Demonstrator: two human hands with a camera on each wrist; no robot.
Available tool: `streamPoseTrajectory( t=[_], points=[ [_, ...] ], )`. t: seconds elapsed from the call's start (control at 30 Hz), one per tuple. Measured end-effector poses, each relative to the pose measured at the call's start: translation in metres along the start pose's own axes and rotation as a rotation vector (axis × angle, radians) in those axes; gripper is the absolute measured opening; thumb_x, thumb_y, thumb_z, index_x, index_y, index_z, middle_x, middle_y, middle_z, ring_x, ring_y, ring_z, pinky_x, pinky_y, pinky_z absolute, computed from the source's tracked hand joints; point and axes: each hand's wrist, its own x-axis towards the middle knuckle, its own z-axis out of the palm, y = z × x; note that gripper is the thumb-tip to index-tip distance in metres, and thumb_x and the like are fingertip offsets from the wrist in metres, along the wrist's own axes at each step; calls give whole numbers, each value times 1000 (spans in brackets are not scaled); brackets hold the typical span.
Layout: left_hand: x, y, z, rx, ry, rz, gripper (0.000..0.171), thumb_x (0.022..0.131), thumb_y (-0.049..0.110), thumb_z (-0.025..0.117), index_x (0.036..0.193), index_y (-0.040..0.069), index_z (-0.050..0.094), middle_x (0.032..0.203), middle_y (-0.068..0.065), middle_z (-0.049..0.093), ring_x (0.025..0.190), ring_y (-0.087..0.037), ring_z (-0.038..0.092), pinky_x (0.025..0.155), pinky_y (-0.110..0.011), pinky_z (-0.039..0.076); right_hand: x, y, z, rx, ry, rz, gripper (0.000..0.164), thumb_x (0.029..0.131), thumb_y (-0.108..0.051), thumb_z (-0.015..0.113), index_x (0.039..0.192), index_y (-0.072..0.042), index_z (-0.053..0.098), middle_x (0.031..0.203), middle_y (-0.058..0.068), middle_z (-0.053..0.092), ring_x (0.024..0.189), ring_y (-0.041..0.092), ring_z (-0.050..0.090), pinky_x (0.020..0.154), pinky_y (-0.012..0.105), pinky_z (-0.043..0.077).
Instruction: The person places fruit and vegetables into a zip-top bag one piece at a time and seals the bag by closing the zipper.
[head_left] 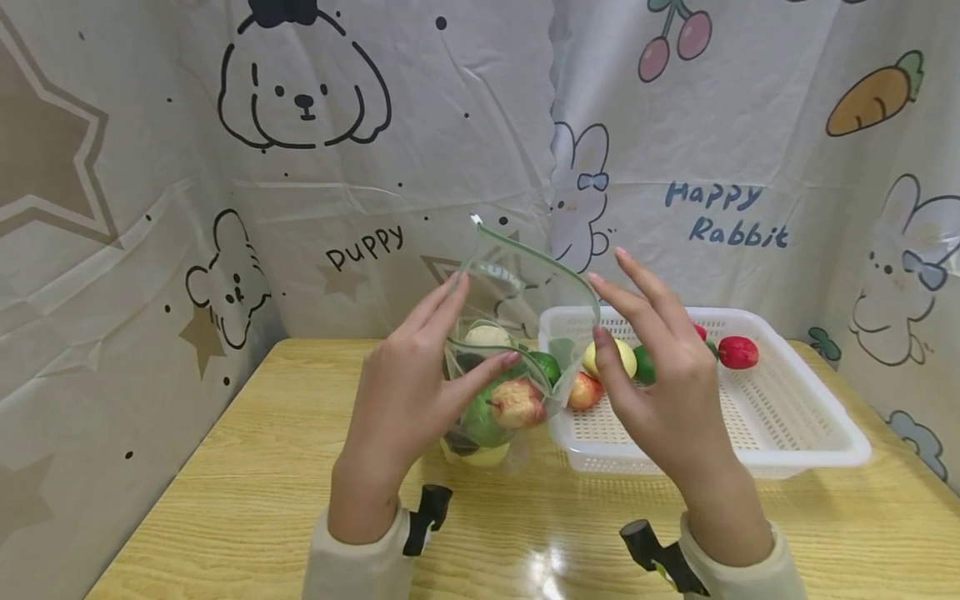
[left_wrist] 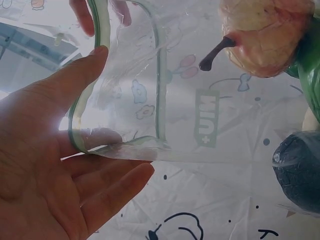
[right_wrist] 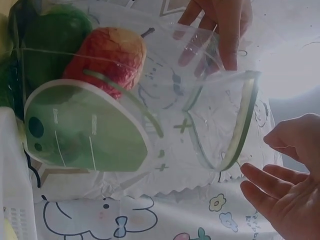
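A clear zip bag (head_left: 551, 262) with a green rim stands on the table, its mouth spread wide and a white slider (head_left: 476, 220) at the top corner. Through its wall show a red-and-yellow apple-like fruit (head_left: 519, 404) with a stem, a green fruit (right_wrist: 55, 47), a dark round piece (left_wrist: 300, 172) and a pale round one (head_left: 487, 335). My left hand (head_left: 405, 392) is at the bag's left side, thumb against the near rim and straight fingers along the outside. Beside the right part of the rim, my right hand (head_left: 667, 358) has its fingers spread, holding nothing.
Right of the bag, close to it, stands a white perforated basket (head_left: 810, 454). In it lie a yellow fruit (head_left: 617, 360), a red-and-yellow one (head_left: 585, 390), a green one and a red piece (head_left: 738, 352). Behind the wooden table (head_left: 247, 467) hangs a printed curtain (head_left: 450, 167).
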Motion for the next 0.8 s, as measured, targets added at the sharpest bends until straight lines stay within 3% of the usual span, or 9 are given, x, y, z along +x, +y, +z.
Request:
streamPoseTrajectory(
  t=[0.3,0.47,0.57,0.7,0.8],
  points=[
    [1,1,-1,7,-11,-5,84,87,52,77,152,9,47,155,-6,48,129,-28,59,87,-46,59,0,15,-16,-61,13,68,44,90,5,64,134,-3,65,150,8,54,126,29,59,104,15,44],
    [1,2,-1,7,-18,-4,84,87,51,77,152,8,47,155,-7,48,129,-28,59,83,-44,61,-3,29,-19,-101,-43,143,47,91,5,64,138,-3,62,152,9,51,135,28,52,101,10,42],
    [0,2,-1,3,-19,-9,84,87,50,78,152,8,47,155,-7,48,129,-28,59,79,-43,61,-6,40,-15,-100,-130,204,50,92,3,64,141,-5,58,154,12,47,138,33,48,105,29,49],
    [-1,2,-1,1,-19,-13,84,87,51,77,152,8,47,155,-6,48,129,-28,59,82,-44,61,-14,57,-5,-90,-305,289,54,93,0,66,145,-5,53,156,20,39,138,45,43,104,64,44],
    [0,2,-1,5,-16,-11,84,87,52,77,152,9,47,156,-6,48,132,-28,57,88,-45,59,-19,69,4,-93,-439,351,57,95,-4,67,148,-4,48,158,24,33,138,50,40,106,68,40]
  ],
)
